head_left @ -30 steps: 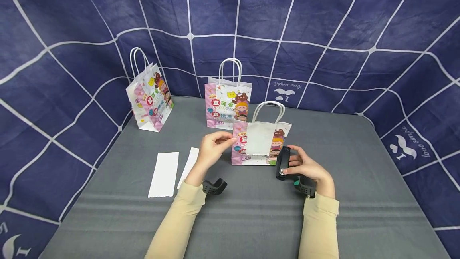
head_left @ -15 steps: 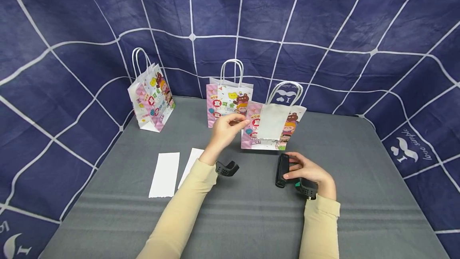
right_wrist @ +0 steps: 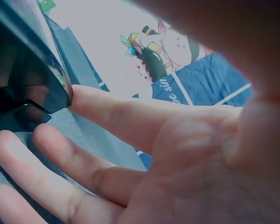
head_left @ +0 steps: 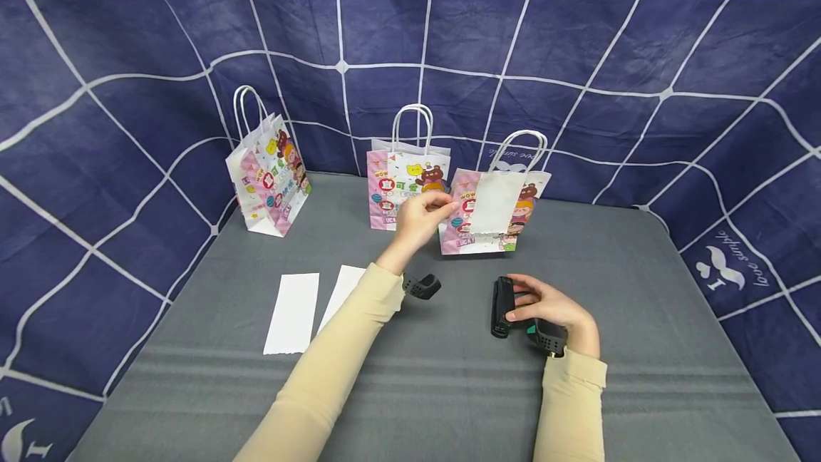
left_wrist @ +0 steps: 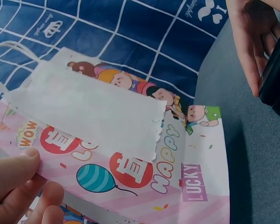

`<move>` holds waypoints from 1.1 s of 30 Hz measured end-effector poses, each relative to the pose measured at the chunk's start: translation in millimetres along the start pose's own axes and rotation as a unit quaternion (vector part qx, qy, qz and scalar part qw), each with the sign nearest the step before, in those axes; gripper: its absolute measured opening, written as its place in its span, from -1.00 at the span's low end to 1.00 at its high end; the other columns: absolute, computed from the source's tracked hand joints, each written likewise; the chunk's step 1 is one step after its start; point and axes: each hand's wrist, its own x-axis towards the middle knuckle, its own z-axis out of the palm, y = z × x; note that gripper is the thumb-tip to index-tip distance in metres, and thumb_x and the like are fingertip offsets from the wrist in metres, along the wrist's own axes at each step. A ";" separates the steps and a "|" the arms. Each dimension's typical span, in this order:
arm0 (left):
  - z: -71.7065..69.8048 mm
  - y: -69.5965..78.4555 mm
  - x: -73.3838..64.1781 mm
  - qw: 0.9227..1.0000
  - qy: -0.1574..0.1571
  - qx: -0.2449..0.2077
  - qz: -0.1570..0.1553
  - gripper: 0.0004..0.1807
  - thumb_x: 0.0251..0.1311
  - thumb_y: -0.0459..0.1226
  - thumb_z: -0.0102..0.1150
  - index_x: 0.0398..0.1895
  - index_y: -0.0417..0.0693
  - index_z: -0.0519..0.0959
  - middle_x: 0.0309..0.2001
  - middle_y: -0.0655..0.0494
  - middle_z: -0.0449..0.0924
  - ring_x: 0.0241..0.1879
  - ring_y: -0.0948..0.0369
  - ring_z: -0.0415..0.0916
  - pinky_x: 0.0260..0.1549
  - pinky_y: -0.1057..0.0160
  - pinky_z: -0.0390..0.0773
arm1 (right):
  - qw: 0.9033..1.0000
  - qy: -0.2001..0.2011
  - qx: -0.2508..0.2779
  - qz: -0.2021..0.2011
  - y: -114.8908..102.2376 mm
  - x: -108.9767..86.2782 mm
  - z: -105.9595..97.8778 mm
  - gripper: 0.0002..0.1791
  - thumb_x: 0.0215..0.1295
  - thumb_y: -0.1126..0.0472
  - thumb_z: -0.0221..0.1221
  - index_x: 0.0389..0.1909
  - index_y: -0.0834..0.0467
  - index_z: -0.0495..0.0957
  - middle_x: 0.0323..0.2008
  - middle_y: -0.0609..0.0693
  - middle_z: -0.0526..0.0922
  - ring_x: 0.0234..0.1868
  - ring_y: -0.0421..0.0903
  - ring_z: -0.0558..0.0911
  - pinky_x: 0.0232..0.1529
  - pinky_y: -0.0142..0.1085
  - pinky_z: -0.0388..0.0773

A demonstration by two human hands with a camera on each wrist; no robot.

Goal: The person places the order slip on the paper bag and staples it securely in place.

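Since the earlier frame, the paper bag has moved farther back and rightward. The left hand pinches its left edge, so the bag extends rightward from these fingers, its long axis upright but tilted; the left hand is the nearer one. The right hand grips the black stapler, which lies left of its fingers, pointing lengthwise towards the bag.

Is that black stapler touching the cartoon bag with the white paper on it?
Apart: the head view shows gray tablecloth between the black stapler and the cartoon bag.
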 end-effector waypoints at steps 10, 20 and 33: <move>14.0 5.6 11.1 0.999 -0.014 0.028 0.011 -0.81 0.07 -0.14 0.34 -0.33 -0.05 0.70 -0.36 0.14 0.70 -0.40 0.30 0.62 -0.39 0.37 0.48 | 1.000 0.004 -0.009 0.008 4.1 -0.7 -1.4 -0.01 0.06 0.20 0.36 0.42 0.26 -0.02 0.28 0.38 0.13 0.17 0.22 0.36 0.02 -0.11 0.47; 31.2 7.3 13.6 0.999 -0.025 0.040 0.025 -0.81 0.08 -0.14 0.34 -0.32 -0.05 0.71 -0.38 0.15 0.70 -0.41 0.31 0.61 -0.44 0.40 0.47 | 1.000 0.012 -0.016 0.011 4.5 -3.2 -3.2 -0.02 0.08 0.18 0.34 0.43 0.23 -0.02 0.28 0.39 0.14 0.16 0.22 0.37 0.03 -0.08 0.46; 41.9 -5.2 19.0 0.998 -0.024 0.051 -0.009 -0.80 0.10 -0.14 0.32 -0.29 -0.04 0.71 -0.34 0.15 0.70 -0.38 0.29 0.61 -0.38 0.37 0.46 | 1.000 0.015 -0.012 0.003 7.2 -1.4 -4.8 -0.03 0.07 0.18 0.35 0.44 0.18 0.00 0.29 0.36 0.16 0.18 0.23 0.36 0.04 -0.07 0.46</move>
